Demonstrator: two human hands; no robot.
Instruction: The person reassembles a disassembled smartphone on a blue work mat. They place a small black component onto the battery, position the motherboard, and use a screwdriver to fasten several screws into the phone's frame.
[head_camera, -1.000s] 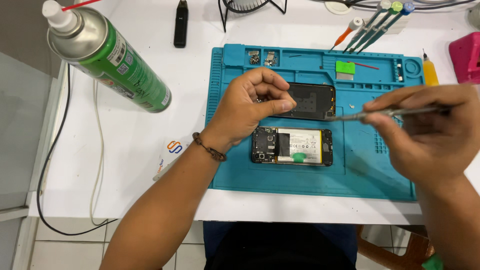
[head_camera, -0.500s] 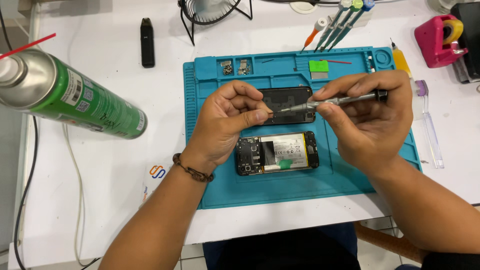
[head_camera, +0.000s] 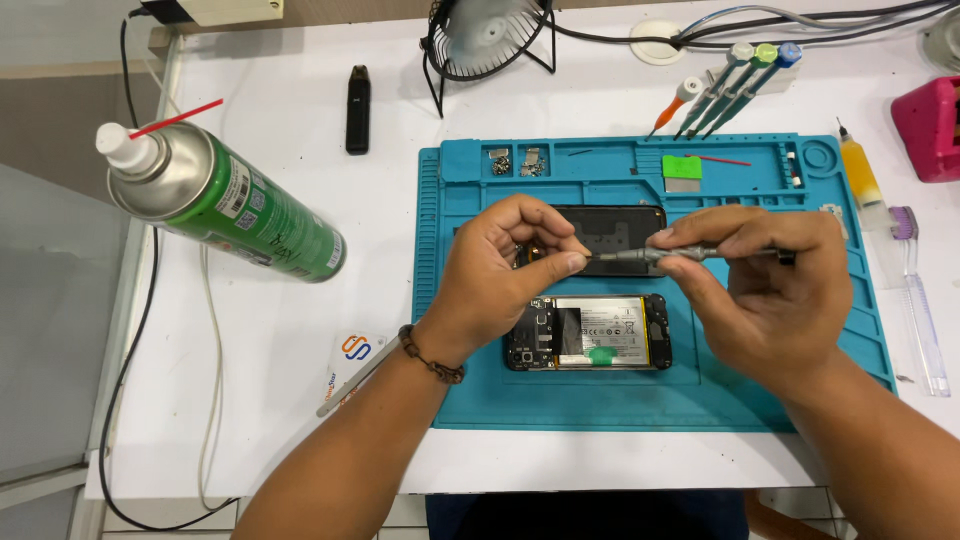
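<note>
1. Lying on its side at the far left of the white table (head_camera: 300, 400), a green spray can (head_camera: 235, 205) is pointing its red straw toward the table's left edge; bare tabletop is separating it from the blue work mat (head_camera: 600, 405).
2. Standing well clear above the mat's left corner is a small black stick-shaped device (head_camera: 357, 122), with a desk fan (head_camera: 490, 40) further back.
3. Curling over the mat, the left hand (head_camera: 505, 265) is pinching thumb and forefinger together at the screwdriver's tip; whether anything is being held between them, I cannot tell. The hand is partly covering a black phone cover (head_camera: 620, 228).
4. Sitting just below both hands, untouched, is the opened phone (head_camera: 590, 332) with its battery exposed, roughly mid-mat; open mat is running below it to the near edge.
5. Closing around a slim grey screwdriver (head_camera: 665, 254), the right hand (head_camera: 765, 295) is holding it level, tip pointing left.
6. Leaning against the mat's far right edge are spare screwdrivers (head_camera: 735, 85); a yellow bottle (head_camera: 860, 175) is lying past the right edge.
</note>
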